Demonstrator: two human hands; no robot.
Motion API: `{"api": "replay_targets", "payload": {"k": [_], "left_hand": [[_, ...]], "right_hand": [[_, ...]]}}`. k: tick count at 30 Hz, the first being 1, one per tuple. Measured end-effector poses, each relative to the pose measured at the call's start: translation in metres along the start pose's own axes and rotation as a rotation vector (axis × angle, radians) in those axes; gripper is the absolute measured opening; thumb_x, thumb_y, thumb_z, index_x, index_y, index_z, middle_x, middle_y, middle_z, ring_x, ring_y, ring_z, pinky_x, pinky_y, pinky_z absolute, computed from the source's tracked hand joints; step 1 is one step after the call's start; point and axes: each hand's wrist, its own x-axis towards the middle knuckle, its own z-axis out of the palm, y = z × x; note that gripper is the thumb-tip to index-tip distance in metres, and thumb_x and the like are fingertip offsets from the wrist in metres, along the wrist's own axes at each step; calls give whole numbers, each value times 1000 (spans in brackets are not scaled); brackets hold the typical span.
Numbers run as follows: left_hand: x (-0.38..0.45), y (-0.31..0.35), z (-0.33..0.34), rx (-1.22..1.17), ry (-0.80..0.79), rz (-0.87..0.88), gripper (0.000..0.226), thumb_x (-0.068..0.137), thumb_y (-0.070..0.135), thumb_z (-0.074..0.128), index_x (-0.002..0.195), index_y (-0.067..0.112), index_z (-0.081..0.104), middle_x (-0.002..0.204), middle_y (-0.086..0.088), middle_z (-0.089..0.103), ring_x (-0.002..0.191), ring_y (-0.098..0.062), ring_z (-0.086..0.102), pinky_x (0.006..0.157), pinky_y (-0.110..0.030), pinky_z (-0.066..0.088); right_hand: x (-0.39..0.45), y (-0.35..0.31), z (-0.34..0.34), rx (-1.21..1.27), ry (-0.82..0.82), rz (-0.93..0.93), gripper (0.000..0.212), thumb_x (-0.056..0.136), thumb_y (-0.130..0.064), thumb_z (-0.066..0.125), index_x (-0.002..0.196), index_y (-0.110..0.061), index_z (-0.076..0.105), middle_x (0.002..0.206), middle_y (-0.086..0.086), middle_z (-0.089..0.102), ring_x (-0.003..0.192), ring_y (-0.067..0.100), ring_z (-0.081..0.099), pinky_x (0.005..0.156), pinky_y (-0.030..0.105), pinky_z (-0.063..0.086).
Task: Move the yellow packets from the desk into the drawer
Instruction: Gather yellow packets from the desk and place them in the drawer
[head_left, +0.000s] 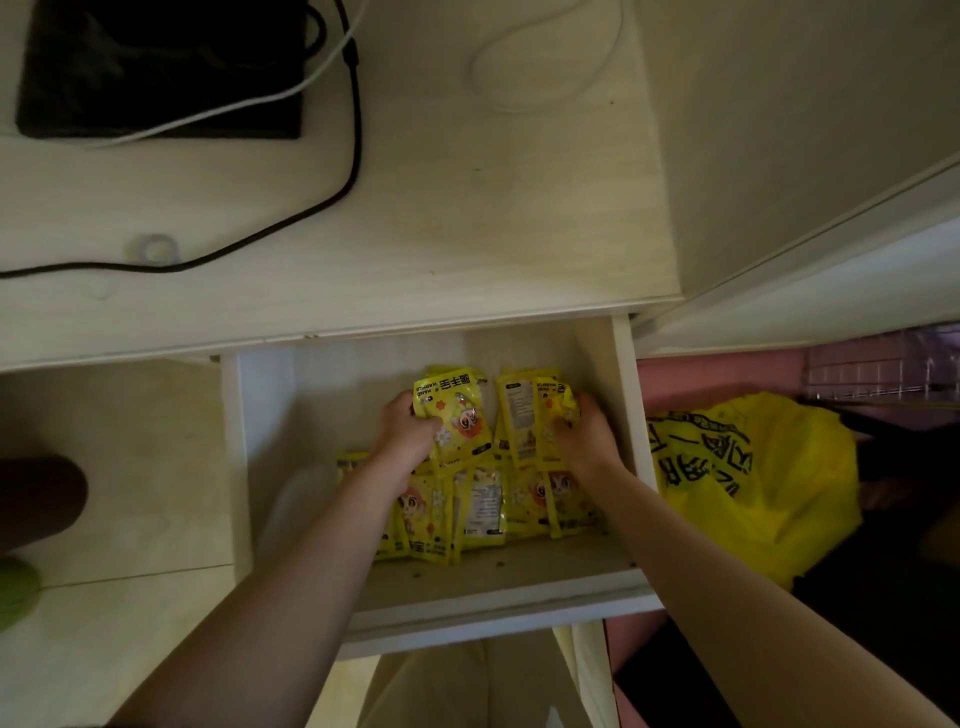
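Both hands are down inside the open drawer (626, 374), each closed on a bunch of yellow packets. The left hand (408, 434) has its fingers curled round a fan of packets (454, 418) at the drawer's middle; the right hand (584, 434) grips a second bunch (530, 415) just beside the right wall. More packets (483, 506) lie in a loose row on the drawer floor nearer the person, under the forearms. The desk (467, 208) shows no yellow packets, only a black cable (356, 130), a dark flat thing (156, 73) and a white cable (291, 91), so the step in hand looks like the last setting-down.

The next move seems to call for lowering both bunches to the floor at the back, letting go, then lifting the hands straight up.

Room is tight on the right: the right hand sits close to the wall, and the desk edge overhangs the drawer's back. On the left, bare floor lies between the packets and the left wall. A yellow bag (748, 467) lies outside, right of the drawer.
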Motion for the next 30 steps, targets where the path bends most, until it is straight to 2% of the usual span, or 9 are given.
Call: {"api": "replay_targets", "payload": {"k": [4, 6, 11, 14, 16, 18, 22, 26, 30], "left_hand": [[-8, -3, -6, 97, 38, 50, 23, 80, -1, 65, 91, 18, 60, 93, -5, 65, 88, -24, 64, 77, -35, 51], [-17, -4, -11, 126, 41, 76, 29, 80, 3, 69, 107, 13, 63, 100, -2, 62, 97, -21, 60, 88, -37, 50], [-41, -9, -29, 149, 88, 53, 52, 83, -6, 61, 132, 6, 50, 134, -13, 55, 122, -29, 54, 102, -40, 46], [-63, -12, -39, 128, 120, 57, 47, 82, -8, 62, 128, 0, 53, 129, -19, 57, 115, -31, 57, 93, -34, 48], [-85, -12, -44, 133, 133, 88, 42, 84, -7, 60, 126, -3, 54, 125, -21, 59, 112, -33, 59, 87, -28, 46], [-106, -17, -48, 149, 141, 130, 37, 86, -7, 56, 123, -3, 55, 121, -21, 61, 111, -31, 59, 84, -24, 42], [-146, -33, -55, 141, 209, 204, 24, 89, 2, 57, 112, 5, 61, 108, -13, 67, 101, -26, 63, 81, -26, 46], [-180, -50, -60, 205, 277, 277, 18, 91, 11, 60, 109, 11, 62, 98, -4, 68, 89, -17, 62, 77, -23, 44], [-208, -68, -67, 230, 370, 339, 22, 90, 11, 58, 111, 12, 63, 100, -7, 70, 92, -22, 65, 76, -27, 48]], "right_hand": [[-9, 0, -5, -70, 7, 34, 42, 95, -11, 45, 136, -13, 38, 130, 15, 55, 120, 35, 52, 98, 39, 43], [-19, -2, -8, -107, -8, 35, 43, 95, -8, 44, 136, -8, 35, 130, 18, 54, 120, 36, 52, 95, 39, 44], [-47, -2, -16, -156, -54, -4, 35, 94, -7, 45, 128, -5, 40, 119, 16, 56, 90, 26, 53, 73, 31, 42], [-68, 0, -21, -146, -63, -55, 39, 91, -5, 49, 129, -7, 40, 113, 13, 58, 90, 26, 58, 65, 29, 49], [-83, 1, -25, -159, -76, -108, 38, 91, -6, 49, 128, -8, 41, 105, 9, 58, 80, 21, 59, 49, 22, 42], [-99, 1, -30, -190, -95, -162, 38, 92, -7, 48, 129, -10, 41, 102, 8, 57, 75, 19, 57, 44, 19, 35], [-127, 1, -34, -295, -130, -276, 43, 93, -11, 48, 135, -10, 38, 125, 12, 54, 91, 26, 60, 53, 25, 42], [-152, -2, -30, -454, -164, -432, 42, 95, -14, 45, 136, -8, 38, 127, 15, 55, 103, 31, 60, 82, 42, 54], [-172, -8, -17, -579, -181, -558, 40, 96, -17, 43, 135, -10, 39, 130, 14, 51, 104, 31, 60, 77, 36, 52]]}}
